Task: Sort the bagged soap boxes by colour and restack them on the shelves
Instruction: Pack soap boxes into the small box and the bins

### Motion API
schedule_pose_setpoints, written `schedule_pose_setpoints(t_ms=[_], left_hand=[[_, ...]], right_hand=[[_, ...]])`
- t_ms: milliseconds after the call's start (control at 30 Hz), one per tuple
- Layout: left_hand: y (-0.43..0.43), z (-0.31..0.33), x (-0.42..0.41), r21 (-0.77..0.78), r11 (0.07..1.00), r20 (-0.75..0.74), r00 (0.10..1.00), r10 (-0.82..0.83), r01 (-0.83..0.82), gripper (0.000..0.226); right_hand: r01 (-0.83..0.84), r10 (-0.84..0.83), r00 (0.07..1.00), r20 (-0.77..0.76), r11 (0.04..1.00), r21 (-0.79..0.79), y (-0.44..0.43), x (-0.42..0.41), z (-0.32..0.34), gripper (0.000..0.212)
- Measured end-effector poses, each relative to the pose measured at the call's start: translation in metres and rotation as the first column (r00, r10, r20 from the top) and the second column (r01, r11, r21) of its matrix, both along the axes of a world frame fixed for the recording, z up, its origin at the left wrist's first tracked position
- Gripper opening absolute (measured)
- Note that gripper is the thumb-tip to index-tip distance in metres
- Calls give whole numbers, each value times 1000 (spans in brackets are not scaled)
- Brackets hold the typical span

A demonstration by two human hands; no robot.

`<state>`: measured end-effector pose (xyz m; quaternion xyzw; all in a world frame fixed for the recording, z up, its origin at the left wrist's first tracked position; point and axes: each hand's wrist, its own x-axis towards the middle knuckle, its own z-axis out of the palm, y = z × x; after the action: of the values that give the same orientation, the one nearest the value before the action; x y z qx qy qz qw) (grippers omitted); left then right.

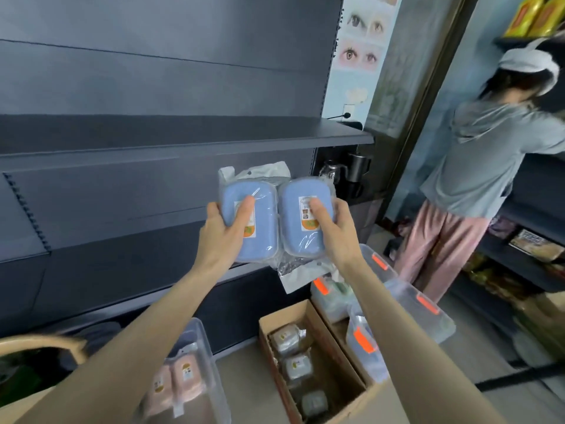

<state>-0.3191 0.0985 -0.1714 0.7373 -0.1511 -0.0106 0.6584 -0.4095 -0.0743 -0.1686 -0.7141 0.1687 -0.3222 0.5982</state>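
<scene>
Shelving: a dark upper shelf [214,137] and a lower shelf [107,237] span the left and centre of the view.

Floor, lower left: a clear plastic bin [215,374] contains bagged pink soap boxes [182,377] lying side by side.

Left grip [224,237]: clamped on the left blue soap box [266,215]. The thumb lies across the label on the front face. The other fingers pass behind the box and are hidden.

Right grip [337,237]: clamped on the right blue soap box [290,221] in the same way, with the thumb on the label.

Both blue boxes are sealed in clear bags. They are held upright, edge to edge and touching, in the air below the upper shelf and in front of the shelving back panel. Loose bag ends project above the left box and below the right box.

Floor, centre: an open cardboard box [287,313] contains bagged pale soap boxes [290,335].

Floor, right of centre: clear lidded bins [428,316] with orange latches stand just beside the cardboard box.

Far right: another person [477,154] in a grey hooded top faces a second shelving unit.
</scene>
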Motion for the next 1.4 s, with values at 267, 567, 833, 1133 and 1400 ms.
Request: schedule_pose_setpoints(t_ms=[267, 567, 833, 1133, 1400], left_hand=[[-151, -16, 17, -77, 957, -115, 951, -288, 280, 35], [-337, -66, -25, -65, 964, -172, 949, -264, 257, 40], [-425, -131, -58, -40, 988, -312, 938, -153, 148, 31], [-490, -227, -42, 270, 961, -426, 903, 59, 64, 51], [-571, -326, -47, 368, 918, -628, 768, 130, 146, 50]], right_hand=[[131, -128, 990, -53, 991, 40, -146, -6, -11, 43], [158, -144, 981, -130, 982, 104, -324, -57, -58, 34], [45, -10, 948, -318, 993, 105, -429, -69, -119, 43], [-83, 172, 822, -542, 979, 186, -513, -31, -219, 63], [-33, 187, 645, -741, 976, 217, -593, -23, -324, 48]])
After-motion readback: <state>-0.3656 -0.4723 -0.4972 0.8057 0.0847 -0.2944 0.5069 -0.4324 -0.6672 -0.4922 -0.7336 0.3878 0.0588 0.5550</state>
